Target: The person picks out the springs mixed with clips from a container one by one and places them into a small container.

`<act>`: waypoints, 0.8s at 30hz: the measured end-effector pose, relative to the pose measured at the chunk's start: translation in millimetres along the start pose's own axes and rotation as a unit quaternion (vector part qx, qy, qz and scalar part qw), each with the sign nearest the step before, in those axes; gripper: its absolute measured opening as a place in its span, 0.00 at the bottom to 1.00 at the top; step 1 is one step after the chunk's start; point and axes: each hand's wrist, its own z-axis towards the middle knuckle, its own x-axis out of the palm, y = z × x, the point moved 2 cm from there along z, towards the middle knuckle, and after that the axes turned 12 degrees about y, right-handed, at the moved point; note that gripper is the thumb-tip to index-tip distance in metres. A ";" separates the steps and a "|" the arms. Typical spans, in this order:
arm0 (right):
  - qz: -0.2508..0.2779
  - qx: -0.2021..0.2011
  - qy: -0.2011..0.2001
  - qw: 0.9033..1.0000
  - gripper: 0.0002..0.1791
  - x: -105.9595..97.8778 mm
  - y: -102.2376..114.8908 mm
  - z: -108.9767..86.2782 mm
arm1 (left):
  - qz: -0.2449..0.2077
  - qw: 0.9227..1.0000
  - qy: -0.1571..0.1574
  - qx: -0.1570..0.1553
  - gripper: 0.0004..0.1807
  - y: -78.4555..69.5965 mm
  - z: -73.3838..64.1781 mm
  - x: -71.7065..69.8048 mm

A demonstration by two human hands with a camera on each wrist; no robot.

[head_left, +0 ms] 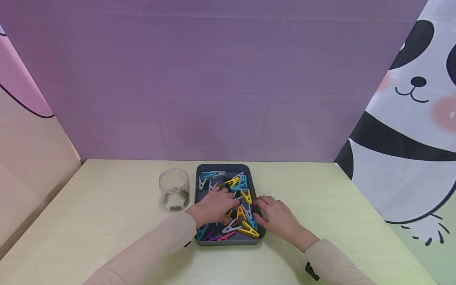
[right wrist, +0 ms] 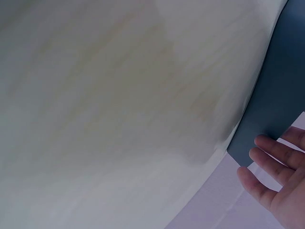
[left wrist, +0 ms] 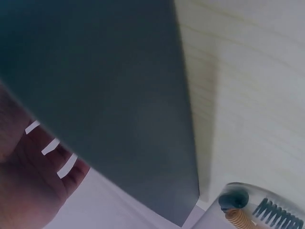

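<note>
A dark grey tray (head_left: pixel 228 242) holds many colourful plastic clothespins (head_left: pixel 249 229) and some small springs. Reaching in over its left wall, my left hand (head_left: pixel 215 206) has its fingers down among the clothespins, loosely bent and slightly spread. In the left wrist view the tray's outer wall (left wrist: pixel 119 109) covers part of that hand (left wrist: pixel 33 176), and no held thing shows. At the tray's right side, my right hand (head_left: pixel 279 217) lies with fingertips at the rim. The right wrist view has its spread fingers (right wrist: pixel 271 167) alongside the tray's outer wall (right wrist: pixel 276 95).
Left of the tray stands a clear round jar (head_left: pixel 174 180) with several metal coil springs (head_left: pixel 175 207) in it. Everything sits on a pale wooden table (head_left: pixel 117 213). A purple backdrop (head_left: pixel 213 87) rises behind, with a panda print (head_left: pixel 417 130) at the right.
</note>
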 end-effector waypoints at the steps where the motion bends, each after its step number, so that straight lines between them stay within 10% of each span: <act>1: 0.000 -0.002 -0.002 1.000 0.18 -0.2 0.1 0.0 | 0.001 1.000 0.000 -0.001 0.22 -0.3 0.7 0.2; 24: 0.003 0.007 0.009 1.000 0.18 -1.6 1.5 0.1 | 0.001 1.000 0.008 -0.010 0.26 0.1 3.8 4.7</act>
